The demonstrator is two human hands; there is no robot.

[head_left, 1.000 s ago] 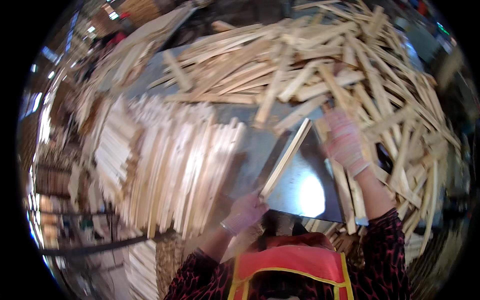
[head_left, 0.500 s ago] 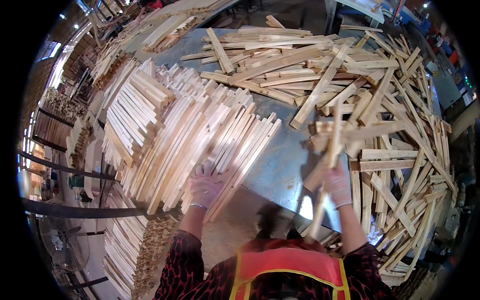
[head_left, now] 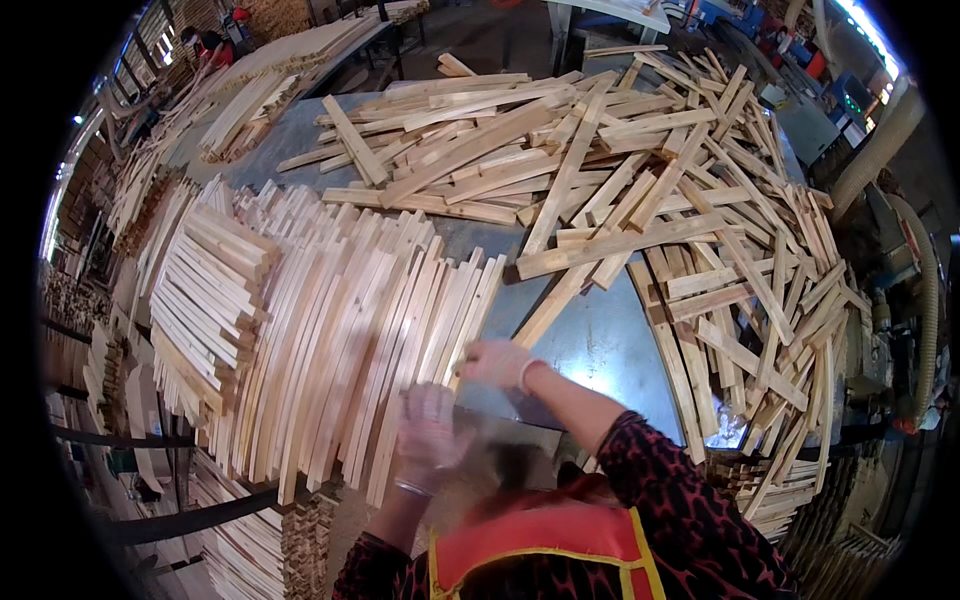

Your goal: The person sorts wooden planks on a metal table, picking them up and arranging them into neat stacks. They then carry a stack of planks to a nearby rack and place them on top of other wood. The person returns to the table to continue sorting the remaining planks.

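Note:
A row of long, narrow wooden strips (head_left: 335,330) lies side by side on the metal table. My left hand (head_left: 428,432), in a pale glove and slightly blurred, rests against the near ends at the row's right side, its fingers stretched out. Beside it, my right hand (head_left: 494,363), also gloved, is curled round the near part of the outermost wooden strip (head_left: 480,295). That strip lies against the row's right edge. The right hand's fingertips are partly hidden.
A loose heap of wooden strips (head_left: 560,150) spreads over the table's far side and right. Bare metal tabletop (head_left: 590,335) shows between heap and row. A shorter stack (head_left: 205,300) lies on the row's left. Another person (head_left: 208,50) stands at the far left.
My right hand has moved left from the heap to the row's right edge, bringing a strip. My left hand has shifted nearer to me, to the strip ends. The view has turned right.

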